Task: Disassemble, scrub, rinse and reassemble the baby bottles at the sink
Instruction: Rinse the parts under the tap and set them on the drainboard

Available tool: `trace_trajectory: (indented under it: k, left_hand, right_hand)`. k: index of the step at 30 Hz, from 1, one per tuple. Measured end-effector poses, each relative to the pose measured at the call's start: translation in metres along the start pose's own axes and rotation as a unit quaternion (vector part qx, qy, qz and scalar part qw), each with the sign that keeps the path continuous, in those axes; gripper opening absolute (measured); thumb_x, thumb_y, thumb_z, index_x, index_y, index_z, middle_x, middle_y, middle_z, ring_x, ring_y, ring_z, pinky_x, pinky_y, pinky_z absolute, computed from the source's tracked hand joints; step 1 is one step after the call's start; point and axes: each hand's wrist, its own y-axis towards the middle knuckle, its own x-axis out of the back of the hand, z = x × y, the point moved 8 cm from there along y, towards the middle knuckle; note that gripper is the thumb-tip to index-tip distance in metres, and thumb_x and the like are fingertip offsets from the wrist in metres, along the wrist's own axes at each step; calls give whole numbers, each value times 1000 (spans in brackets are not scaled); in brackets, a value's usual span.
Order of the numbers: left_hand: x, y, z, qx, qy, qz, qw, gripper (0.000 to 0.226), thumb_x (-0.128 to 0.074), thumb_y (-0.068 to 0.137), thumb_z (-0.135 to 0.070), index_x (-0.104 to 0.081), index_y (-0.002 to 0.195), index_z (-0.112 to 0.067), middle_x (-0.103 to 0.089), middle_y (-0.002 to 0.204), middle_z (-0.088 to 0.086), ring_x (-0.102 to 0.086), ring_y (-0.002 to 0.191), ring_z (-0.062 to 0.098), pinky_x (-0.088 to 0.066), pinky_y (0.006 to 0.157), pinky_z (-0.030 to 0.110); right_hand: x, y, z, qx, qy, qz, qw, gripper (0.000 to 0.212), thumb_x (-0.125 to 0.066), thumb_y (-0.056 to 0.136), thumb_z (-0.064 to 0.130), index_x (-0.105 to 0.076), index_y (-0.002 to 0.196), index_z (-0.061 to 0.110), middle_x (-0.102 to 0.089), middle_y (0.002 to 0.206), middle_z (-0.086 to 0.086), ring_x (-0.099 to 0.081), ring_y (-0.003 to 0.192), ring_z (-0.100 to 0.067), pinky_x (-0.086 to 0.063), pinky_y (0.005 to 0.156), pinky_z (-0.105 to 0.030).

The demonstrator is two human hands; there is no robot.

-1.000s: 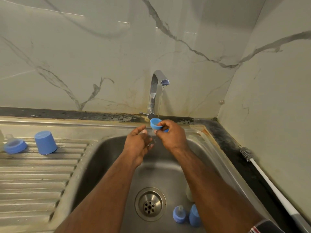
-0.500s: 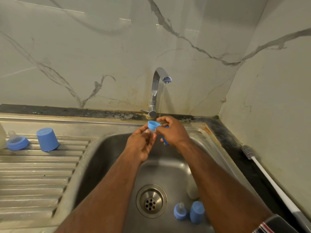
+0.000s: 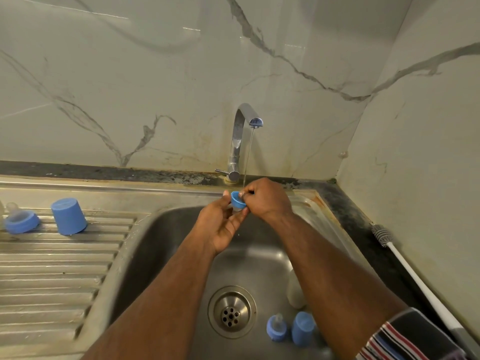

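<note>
A blue bottle collar ring (image 3: pixel 237 200) is pinched by the curled fingers of the right hand (image 3: pixel 265 200) under the thin stream from the tap (image 3: pixel 240 141). The ring's near side is touched by the fingertips of the left hand (image 3: pixel 220 224), held loosely, palm up. Below, in the sink basin (image 3: pixel 166 240), 2 blue pieces (image 3: pixel 276 328) are seen beside the drain (image 3: pixel 232 311). On the ribbed draining surface (image 3: pixel 52 268), a blue cap (image 3: pixel 68 216) is stood upside down beside a teat collar (image 3: pixel 20 220).
</note>
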Motion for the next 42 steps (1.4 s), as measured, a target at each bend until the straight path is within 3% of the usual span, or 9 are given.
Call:
trace_trajectory:
  k: [6, 13, 18, 28, 30, 34, 36, 39, 42]
  left_hand:
    - [6, -1, -4, -29, 29, -15, 999, 25, -46, 107, -8, -64, 121, 1, -72, 115, 22, -74, 102, 30, -63, 79, 35]
    - [0, -5, 1, -15, 33, -3, 999, 27, -42, 108, -11, -66, 115, -1, -72, 115, 22, -72, 105, 30, -60, 88, 38]
    - [8, -4, -1, -37, 34, -32, 998, 22, -48, 105, -8, -68, 115, -8, -71, 116, 18, -73, 106, 31, -61, 89, 39]
    - [4, -9, -2, -28, 1, -27, 999, 27, -47, 107, -12, -66, 124, -4, -70, 119, 21, -69, 111, 32, -59, 91, 39]
    - [9, -8, -7, -49, 18, -48, 997, 25, -52, 105, -15, -69, 123, -10, -71, 119, 17, -70, 111, 31, -60, 88, 39]
    - [23, -11, -24, -94, 69, -91, 989, 21, -58, 102, -15, -70, 119, -14, -71, 115, 12, -71, 103, 27, -61, 80, 34]
    - [25, -15, -34, -121, 90, -104, 983, 21, -58, 100, -13, -71, 117, -12, -71, 111, 11, -68, 96, 24, -58, 79, 33]
    - [21, -22, -49, -168, 154, -106, 968, 19, -58, 98, -8, -74, 107, -12, -71, 103, 8, -65, 88, 21, -55, 74, 31]
    - [17, -26, -58, -206, 213, -99, 950, 20, -58, 96, -5, -75, 94, -15, -70, 91, 5, -62, 78, 18, -53, 64, 28]
  right_hand:
    - [-11, 0, -5, -27, 100, 90, 991, 16, -81, 82, 25, -76, 93, 14, -72, 81, -1, -67, 73, -17, -59, 72, -35]
    - [1, -3, -13, -33, 33, -31, 998, 23, -77, 82, 40, -67, 72, 22, -66, 70, 6, -60, 66, -13, -49, 62, -28]
    - [-9, -5, -10, -59, 70, 17, 996, 11, -71, 87, 29, -77, 91, 21, -72, 83, 1, -67, 77, -18, -57, 75, -33]
    - [-16, -8, -10, -86, 157, 20, 984, 28, -72, 88, 45, -74, 84, 17, -67, 68, 1, -61, 63, -17, -52, 61, -31]
    - [-34, -17, -19, -189, 301, 50, 933, 29, -65, 94, 44, -72, 95, 16, -70, 83, -5, -64, 76, -22, -56, 65, -34]
    - [-64, -40, -13, -339, 642, 130, 675, 27, -61, 88, 26, -61, 109, 9, -61, 106, -19, -61, 82, -29, -56, 70, -36]
    - [-68, -40, -8, -334, 722, 107, 596, 24, -57, 86, 13, -55, 109, 6, -54, 107, -21, -59, 89, -32, -56, 72, -39]
    - [-80, -38, -2, -331, 754, 85, 561, 28, -58, 99, 23, -53, 116, 3, -57, 116, -27, -65, 95, -36, -61, 73, -44]
    - [-93, -42, 0, -368, 724, 119, 571, 55, -52, 98, 55, -56, 123, 6, -64, 109, -24, -69, 76, -27, -60, 54, -32]
